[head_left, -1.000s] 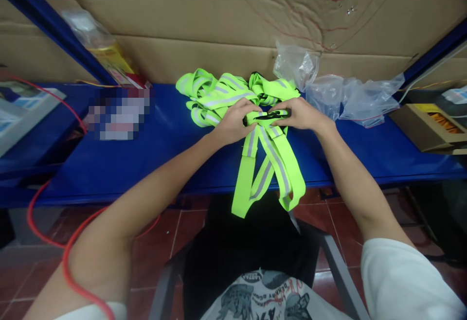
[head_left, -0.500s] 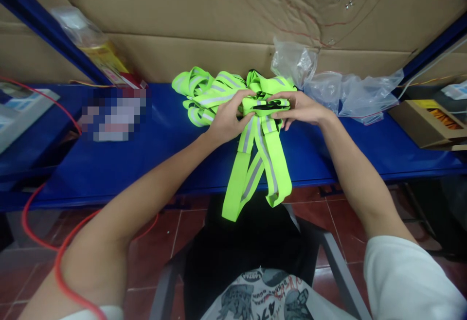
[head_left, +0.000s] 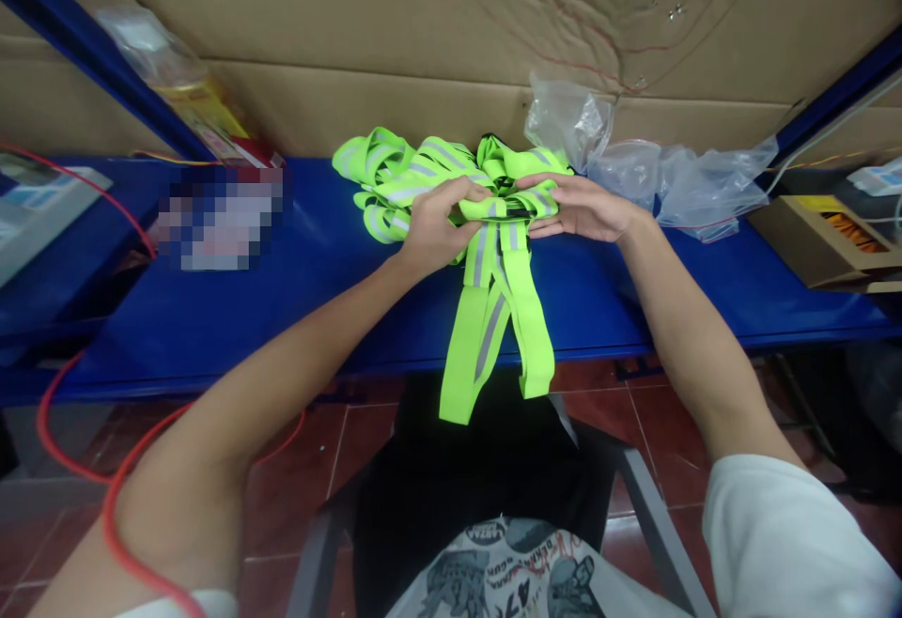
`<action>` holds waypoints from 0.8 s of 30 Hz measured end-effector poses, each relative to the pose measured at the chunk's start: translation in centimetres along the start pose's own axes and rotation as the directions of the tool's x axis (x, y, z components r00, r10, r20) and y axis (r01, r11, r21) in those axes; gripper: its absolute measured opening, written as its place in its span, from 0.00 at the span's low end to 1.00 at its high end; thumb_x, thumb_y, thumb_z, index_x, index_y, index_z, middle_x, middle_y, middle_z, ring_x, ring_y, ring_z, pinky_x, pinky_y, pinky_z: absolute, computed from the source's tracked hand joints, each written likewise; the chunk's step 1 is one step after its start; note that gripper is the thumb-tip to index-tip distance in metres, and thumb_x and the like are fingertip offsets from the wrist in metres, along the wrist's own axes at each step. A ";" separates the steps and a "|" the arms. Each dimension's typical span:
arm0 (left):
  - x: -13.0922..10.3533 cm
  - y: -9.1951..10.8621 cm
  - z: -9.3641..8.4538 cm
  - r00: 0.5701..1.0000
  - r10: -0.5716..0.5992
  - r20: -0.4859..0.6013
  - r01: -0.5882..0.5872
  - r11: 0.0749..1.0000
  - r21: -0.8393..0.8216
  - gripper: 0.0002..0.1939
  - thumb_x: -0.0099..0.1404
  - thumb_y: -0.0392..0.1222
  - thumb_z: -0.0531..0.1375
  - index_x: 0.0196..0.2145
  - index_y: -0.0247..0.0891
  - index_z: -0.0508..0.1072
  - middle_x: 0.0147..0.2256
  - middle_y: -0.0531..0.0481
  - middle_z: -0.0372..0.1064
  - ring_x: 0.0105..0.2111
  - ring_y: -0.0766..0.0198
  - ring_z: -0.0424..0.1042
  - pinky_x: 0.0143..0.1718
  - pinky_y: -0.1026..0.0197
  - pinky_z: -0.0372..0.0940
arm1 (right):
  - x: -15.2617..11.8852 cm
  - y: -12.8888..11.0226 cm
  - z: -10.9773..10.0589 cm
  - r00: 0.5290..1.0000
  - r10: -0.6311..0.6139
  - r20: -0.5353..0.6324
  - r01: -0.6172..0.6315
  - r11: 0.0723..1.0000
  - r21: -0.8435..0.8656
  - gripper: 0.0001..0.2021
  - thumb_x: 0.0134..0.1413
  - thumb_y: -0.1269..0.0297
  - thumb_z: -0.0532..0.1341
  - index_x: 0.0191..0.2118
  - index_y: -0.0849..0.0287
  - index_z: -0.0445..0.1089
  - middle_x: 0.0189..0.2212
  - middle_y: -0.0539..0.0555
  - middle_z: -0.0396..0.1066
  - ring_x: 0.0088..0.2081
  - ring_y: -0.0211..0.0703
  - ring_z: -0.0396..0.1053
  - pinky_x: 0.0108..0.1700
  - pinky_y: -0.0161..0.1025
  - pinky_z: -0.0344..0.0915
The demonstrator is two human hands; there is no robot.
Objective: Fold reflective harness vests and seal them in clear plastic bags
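the left hand [head_left: 441, 228] pinches one end of the folded yellow-green strap [head_left: 461, 346], fingertips partly hidden in the folds. the right hand [head_left: 588, 207] grasps the other end, fingers above and below it. the strap is held over the tabletop [head_left: 317, 299], loops hanging past its front edge. where it ends and the strap pile [head_left: 384, 162] behind begins is hard to tell. a pixelated patch [head_left: 225, 219] hides something on the left.

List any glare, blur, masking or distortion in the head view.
Head view: glints on the clear plastic bags; fine detail slightly soft on the neon straps; a pixelated patch over the blue table at left; wide-angle stretching toward the corners, as at the right sleeve.
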State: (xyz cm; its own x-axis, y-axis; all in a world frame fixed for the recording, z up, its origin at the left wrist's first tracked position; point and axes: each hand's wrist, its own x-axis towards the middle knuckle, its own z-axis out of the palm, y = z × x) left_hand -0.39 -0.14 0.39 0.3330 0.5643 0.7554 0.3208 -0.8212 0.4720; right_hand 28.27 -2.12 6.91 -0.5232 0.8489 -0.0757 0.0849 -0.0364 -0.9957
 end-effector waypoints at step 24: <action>0.3 -0.1 1.1 0.955 -0.206 0.215 0.283 0.850 -0.444 0.32 0.65 0.49 0.74 0.62 0.37 0.74 0.63 0.37 0.78 0.64 0.42 0.78 0.68 0.40 0.73 | 2.2 2.3 0.5 0.931 -0.271 -0.243 0.234 0.957 -0.171 0.43 0.30 0.50 0.88 0.57 0.52 0.82 0.49 0.53 0.82 0.50 0.54 0.79 0.53 0.50 0.80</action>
State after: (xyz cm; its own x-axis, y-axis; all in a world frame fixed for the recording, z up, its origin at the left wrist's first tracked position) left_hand 0.58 0.21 0.04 0.4422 0.7260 0.5267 -0.0271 -0.5762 0.8169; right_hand 26.91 -0.54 4.40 -0.3044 0.9286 0.2123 0.1034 0.2538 -0.9617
